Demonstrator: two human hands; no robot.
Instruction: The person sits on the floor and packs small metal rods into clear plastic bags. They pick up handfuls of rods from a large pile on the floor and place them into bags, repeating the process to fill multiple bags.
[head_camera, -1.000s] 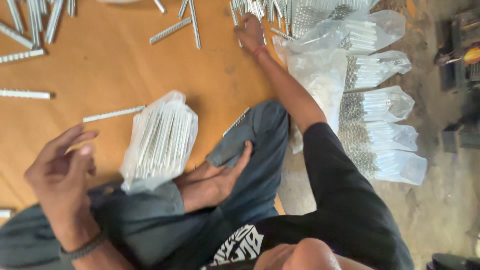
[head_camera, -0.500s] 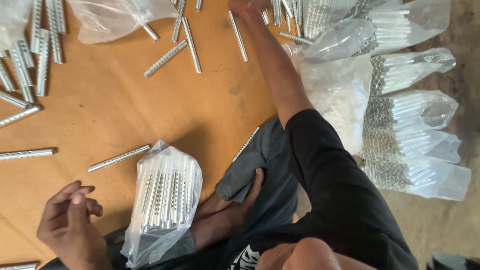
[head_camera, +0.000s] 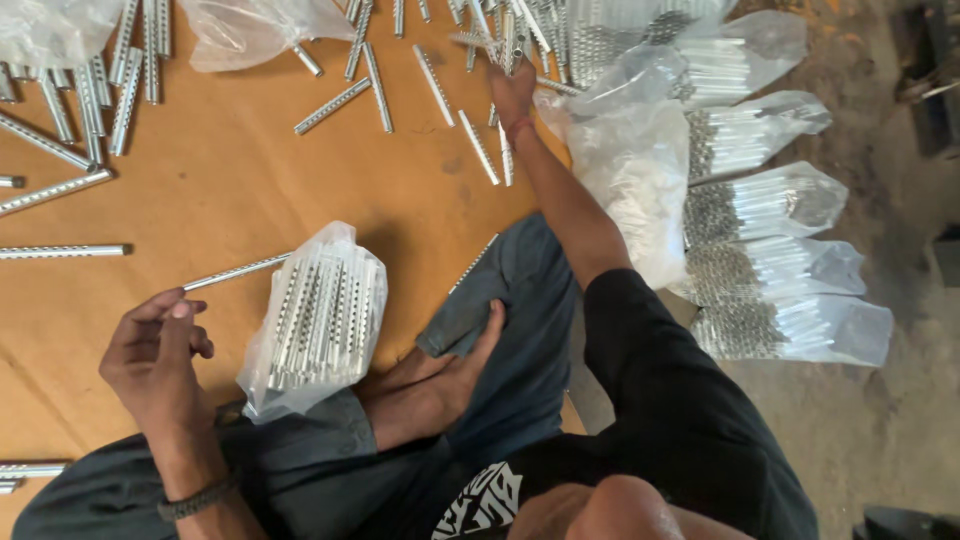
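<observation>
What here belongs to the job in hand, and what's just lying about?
In hand: left hand at single perforated silver metal rod; right hand in loose rod heap; clear plastic bag of rods.
Lying about: filled bags aside; crumpled clear bag.
</observation>
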